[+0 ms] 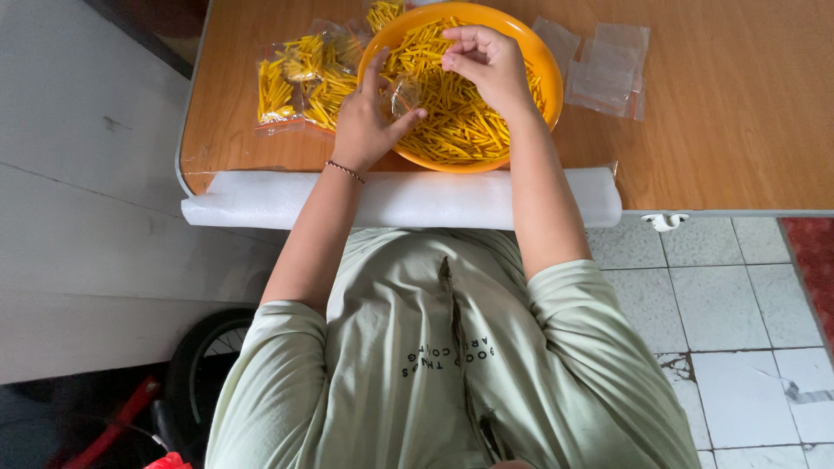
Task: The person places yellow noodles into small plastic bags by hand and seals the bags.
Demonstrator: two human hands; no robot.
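Note:
An orange bowl (546, 65) full of thin yellow sticks (452, 113) stands on the wooden table. My left hand (365, 122) rests on the bowl's near left rim and holds a small clear plastic bag (402, 94) over the sticks. My right hand (486, 56) hovers over the bowl's middle with its fingers pinched together among the yellow sticks. A thin bracelet sits on my left wrist.
Filled clear bags of yellow sticks (300, 78) lie left of the bowl. Empty clear bags (608, 65) lie to its right. A white foam roll (391, 200) pads the table's near edge (738, 211). Tiled floor is at the right, a dark wheel (204, 360) at the lower left.

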